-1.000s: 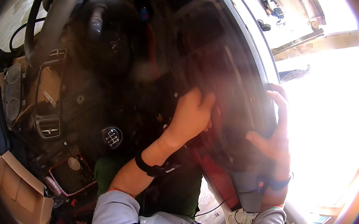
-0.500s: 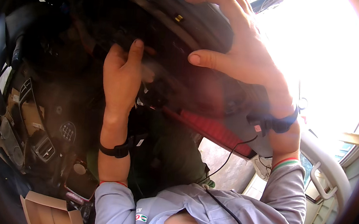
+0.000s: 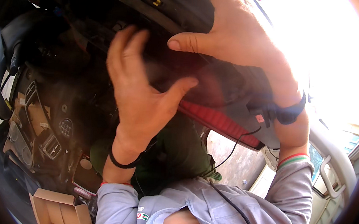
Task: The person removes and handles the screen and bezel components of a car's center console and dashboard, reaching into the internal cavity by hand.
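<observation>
Dark moulded plastic, the car's trim panel [image 3: 215, 85] hangs overhead inside the cabin: bulky, stiff, probably light, best held at its edges; right hand [image 3: 240, 36] clamps its upper rim, left hand [image 3: 141, 92] is spread open just beneath, fingers [image 3: 121, 50] apart

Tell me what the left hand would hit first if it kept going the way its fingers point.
The left hand points up toward the dark curved panel overhead, which the right hand grips. It would likely meet that panel's underside first; the fingertips look close, though blur and depth leave contact unclear.
</observation>
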Demonstrator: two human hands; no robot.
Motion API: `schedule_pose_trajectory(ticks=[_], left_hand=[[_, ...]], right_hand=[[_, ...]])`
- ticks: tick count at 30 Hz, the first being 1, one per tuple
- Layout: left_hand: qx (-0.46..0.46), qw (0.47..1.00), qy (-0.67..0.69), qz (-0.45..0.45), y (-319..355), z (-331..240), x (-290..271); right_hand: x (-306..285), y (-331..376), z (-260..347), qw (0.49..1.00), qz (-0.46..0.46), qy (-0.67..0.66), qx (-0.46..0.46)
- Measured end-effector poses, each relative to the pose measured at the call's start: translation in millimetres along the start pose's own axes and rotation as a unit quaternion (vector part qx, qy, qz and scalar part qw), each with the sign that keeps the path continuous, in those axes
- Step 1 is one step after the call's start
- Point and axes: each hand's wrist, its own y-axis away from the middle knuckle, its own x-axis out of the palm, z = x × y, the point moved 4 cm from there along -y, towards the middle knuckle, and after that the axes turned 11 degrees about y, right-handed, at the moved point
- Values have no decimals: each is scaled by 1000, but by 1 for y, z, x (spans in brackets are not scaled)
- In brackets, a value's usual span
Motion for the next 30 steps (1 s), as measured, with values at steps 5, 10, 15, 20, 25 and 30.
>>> schedule_pose_trajectory(ticks=[5,10,15,20,25,30], left_hand=[[77,986,-129,67,11,-3,28],[111,991,-6,77,14,11,44],[114,988,-77,75,17,7,48],[123,987,-82,63,15,3,50],[116,988,-79,66,12,-2,50],[100,989,-79,74,14,4,53]], right_hand=[[13,0,-14,999,-27,35,-18],[15,0,-15,998,-3,53,22],[-6,2,-6,989,-26,-117,84],[-5,0,-8,933,-53,-203,294],[-1,-3,-29,899,-17,-278,337],[2,-5,-14,932,-51,-193,304]])
